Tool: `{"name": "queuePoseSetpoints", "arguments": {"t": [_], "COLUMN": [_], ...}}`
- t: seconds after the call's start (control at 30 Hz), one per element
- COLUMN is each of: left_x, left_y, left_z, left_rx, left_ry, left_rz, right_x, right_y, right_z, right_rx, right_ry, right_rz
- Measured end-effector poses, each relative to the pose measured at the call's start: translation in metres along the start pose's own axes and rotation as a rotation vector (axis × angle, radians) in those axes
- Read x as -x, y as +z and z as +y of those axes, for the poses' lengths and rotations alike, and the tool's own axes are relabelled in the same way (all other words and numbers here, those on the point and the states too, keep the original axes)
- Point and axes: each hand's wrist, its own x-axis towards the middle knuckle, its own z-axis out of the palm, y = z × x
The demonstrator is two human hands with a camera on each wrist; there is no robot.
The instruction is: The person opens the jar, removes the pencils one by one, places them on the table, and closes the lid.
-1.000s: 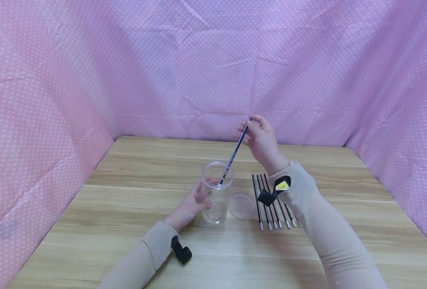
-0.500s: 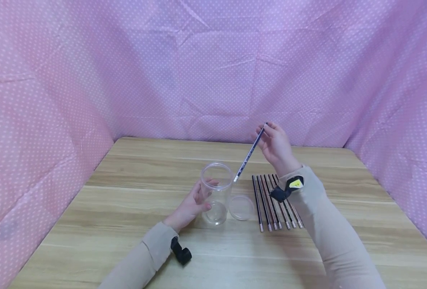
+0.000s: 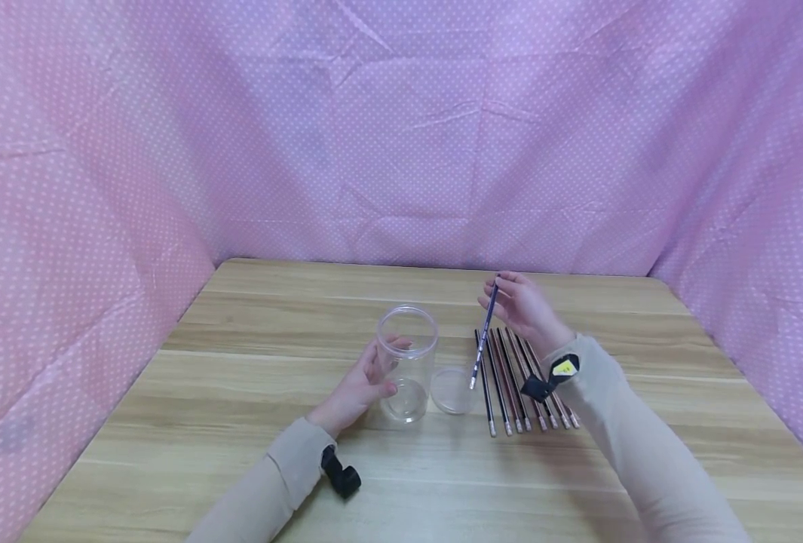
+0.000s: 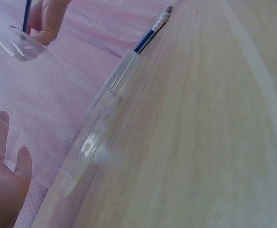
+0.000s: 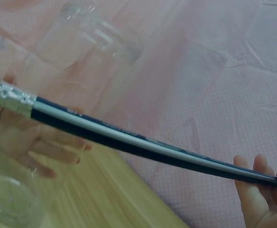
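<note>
In the head view my left hand (image 3: 353, 392) holds a tall clear plastic jar (image 3: 416, 377) from its left side, thumb low on the near side and fingers behind. The jar stands upright on the table, its mouth uncovered and nothing visible inside. My right hand (image 3: 526, 311) pinches a dark blue pencil (image 3: 485, 332) near its upper end. The pencil slants down, with its metal-banded eraser end lowest, just left of a row of pencils (image 3: 519, 426). The right wrist view shows this pencil's white stripe (image 5: 129, 140) and the fingertips at its far end.
A round clear lid (image 3: 452, 396) lies flat on the wooden table (image 3: 272, 317) between the jar and the pencil row. Several pencils lie side by side, eraser ends toward the person, partly under the right wrist. Pink dotted cloth (image 3: 401, 151) hangs around the table.
My right hand has carried the pencil from the jar's mouth rightward, then down toward the pencil row; its eraser end was inside the jar's rim a second ago. The left hand and jar have stayed put.
</note>
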Motion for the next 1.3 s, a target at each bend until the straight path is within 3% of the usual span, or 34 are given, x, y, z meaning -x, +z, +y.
{"name": "queuePoseSetpoints", "arguments": {"t": [0.3,0.6,0.87,1.17,1.3], "left_x": [0.002,0.001,0.0,-0.001,-0.001], "left_y": [-0.001,-0.002,-0.002,-0.003,-0.004], "left_z": [-0.002,-0.001,-0.001,0.0,-0.001], "left_rx": [0.02,-0.003,-0.008,-0.013,-0.026], "left_ry": [-0.012,-0.004,-0.019,-0.034,-0.052], "left_rz": [0.004,0.01,0.002,0.018,0.02], "right_x": [0.003,0.001,-0.001,-0.009,-0.01], "right_y": [-0.021,-0.05,-0.077,-0.109,-0.123], "right_z": [0.017,0.015,0.009,0.001,0.0], "right_rx": [0.154,0.331,0.693,0.951,0.99], "right_ry": [-0.006,-0.03,-0.073,-0.036,-0.029], "right_rz": [-0.062,-0.087,-0.046,-0.079,-0.085]}}
